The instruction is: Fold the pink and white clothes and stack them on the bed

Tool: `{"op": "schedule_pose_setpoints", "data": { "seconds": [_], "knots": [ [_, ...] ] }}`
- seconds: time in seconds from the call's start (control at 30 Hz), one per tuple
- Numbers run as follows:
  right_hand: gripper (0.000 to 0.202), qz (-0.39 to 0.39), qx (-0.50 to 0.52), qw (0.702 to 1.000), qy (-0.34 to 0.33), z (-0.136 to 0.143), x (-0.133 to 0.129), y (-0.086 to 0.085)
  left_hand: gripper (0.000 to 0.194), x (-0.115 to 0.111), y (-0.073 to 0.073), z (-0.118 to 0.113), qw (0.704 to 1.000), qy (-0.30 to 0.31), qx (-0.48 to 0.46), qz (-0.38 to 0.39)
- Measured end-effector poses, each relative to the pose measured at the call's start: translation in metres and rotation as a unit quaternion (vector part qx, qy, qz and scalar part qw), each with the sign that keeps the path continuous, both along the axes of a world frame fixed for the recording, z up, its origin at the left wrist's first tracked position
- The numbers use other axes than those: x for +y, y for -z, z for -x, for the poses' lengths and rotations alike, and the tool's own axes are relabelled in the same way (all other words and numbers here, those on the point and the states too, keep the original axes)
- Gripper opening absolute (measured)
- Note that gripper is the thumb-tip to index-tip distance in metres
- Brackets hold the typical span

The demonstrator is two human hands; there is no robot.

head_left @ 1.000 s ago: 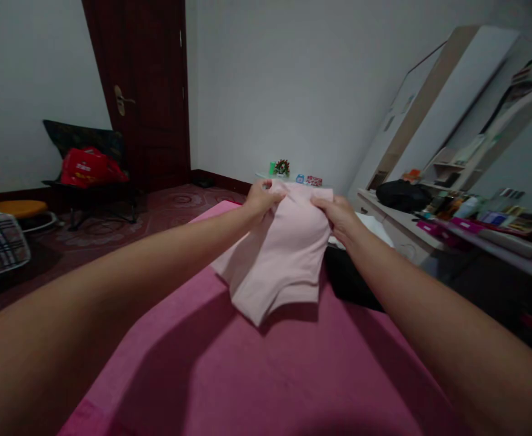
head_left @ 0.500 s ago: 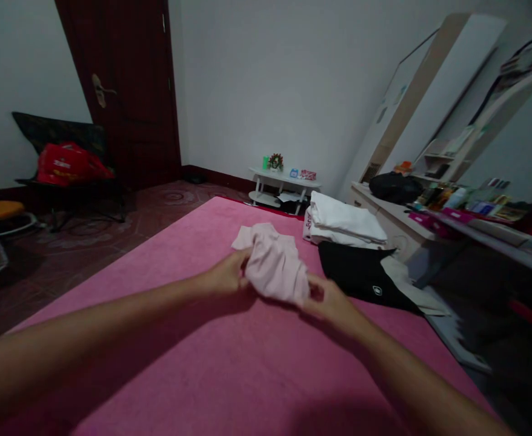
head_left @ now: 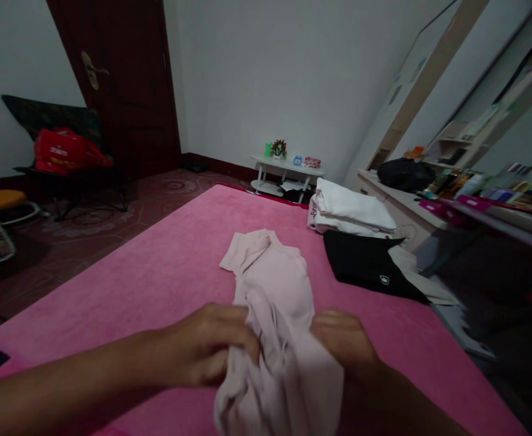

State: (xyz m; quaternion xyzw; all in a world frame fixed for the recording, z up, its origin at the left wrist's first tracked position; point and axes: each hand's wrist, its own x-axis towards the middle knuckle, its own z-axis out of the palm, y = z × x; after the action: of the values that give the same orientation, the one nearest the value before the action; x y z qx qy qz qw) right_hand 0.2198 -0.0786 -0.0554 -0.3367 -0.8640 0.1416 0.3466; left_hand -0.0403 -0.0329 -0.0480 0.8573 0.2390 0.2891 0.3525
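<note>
A pale pink garment [head_left: 279, 278] lies across the pink bed cover [head_left: 157, 272], its short sleeve and collar end flat and farthest from me. Its near part is bunched and lifted. My left hand [head_left: 211, 345] grips the left side of the bunched cloth, fingers curled into it. On the other side, my right hand [head_left: 348, 342] is closed on the cloth's right edge, with some fingers hidden behind the fabric.
Folded white clothes [head_left: 352, 206] and a folded black garment [head_left: 370, 263] lie on the bed's right side. Beyond the bed stands a low white table [head_left: 288, 165]. A cluttered dresser [head_left: 393, 203] is at the right; a chair holds a red bag [head_left: 66, 151].
Both hands have come nearer to me, drawing the garment's near end back and up. The compact bundle is now stretched out longer. The view has shifted slightly.
</note>
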Motion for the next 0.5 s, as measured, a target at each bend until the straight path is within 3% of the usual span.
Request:
{"op": "schedule_pose_setpoints", "data": {
  "seconds": [0.07, 0.13, 0.27, 0.33, 0.4, 0.5],
  "knots": [
    [0.016, 0.050, 0.129, 0.986, 0.097, -0.002, 0.027, -0.010, 0.014, 0.023, -0.008, -0.016, 0.979, -0.050, -0.122, 0.155],
    [0.027, 0.126, 0.234, 0.944, 0.194, -0.004, 0.057, -0.010, 0.030, 0.051, -0.005, -0.033, 0.937, -0.126, -0.220, 0.242],
    [0.041, 0.291, 0.265, 0.871, 0.292, -0.011, 0.093, 0.025, 0.038, 0.094, 0.029, -0.048, 0.868, -0.191, -0.197, 0.414],
    [0.042, 0.311, 0.272, 0.856, 0.310, -0.017, 0.098, 0.046, 0.037, 0.103, 0.047, -0.046, 0.860, -0.215, -0.167, 0.431],
    [0.042, 0.308, 0.287, 0.857, 0.297, -0.023, 0.100, 0.058, 0.035, 0.109, 0.059, -0.041, 0.873, -0.229, -0.147, 0.405],
    [0.041, 0.306, 0.249, 0.872, 0.291, -0.030, 0.103, 0.055, 0.031, 0.111, 0.053, -0.034, 0.915, -0.277, -0.095, 0.277]
  ]
}}
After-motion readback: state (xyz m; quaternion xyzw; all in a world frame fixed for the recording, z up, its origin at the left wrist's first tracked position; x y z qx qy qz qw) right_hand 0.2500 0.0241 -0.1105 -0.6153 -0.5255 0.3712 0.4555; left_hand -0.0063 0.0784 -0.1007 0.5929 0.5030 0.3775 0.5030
